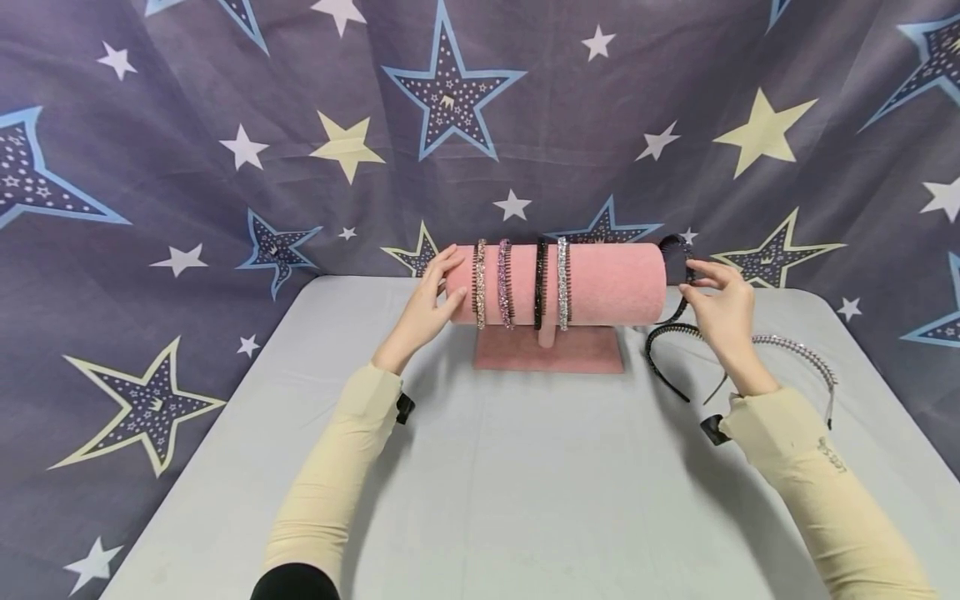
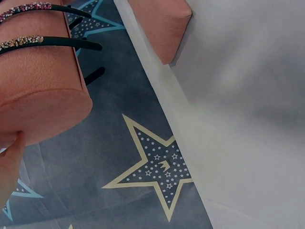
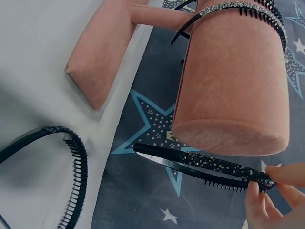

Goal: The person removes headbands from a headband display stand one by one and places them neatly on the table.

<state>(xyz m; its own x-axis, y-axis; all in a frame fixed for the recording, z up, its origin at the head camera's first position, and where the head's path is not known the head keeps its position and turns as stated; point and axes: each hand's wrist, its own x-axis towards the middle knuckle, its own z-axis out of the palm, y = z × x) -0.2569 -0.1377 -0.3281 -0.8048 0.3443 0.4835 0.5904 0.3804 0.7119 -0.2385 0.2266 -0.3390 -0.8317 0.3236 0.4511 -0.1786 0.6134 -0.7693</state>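
Together, a left hand (image 1: 426,308) grips the left end of a pink roll (image 1: 611,283) at frame center and a right hand (image 1: 723,304) pinches a glittery black headband (image 3: 219,166) at center right, near the roll's other end. Four more headbands (image 1: 481,283) straddle the roll.

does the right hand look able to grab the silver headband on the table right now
Probably not until freed: the right hand pinches a glittery black headband, though the silver headband lies close by.

No text is legible; the right sleeve (image 1: 847,508) bears dark lettering (image 1: 831,455) (too small to read)
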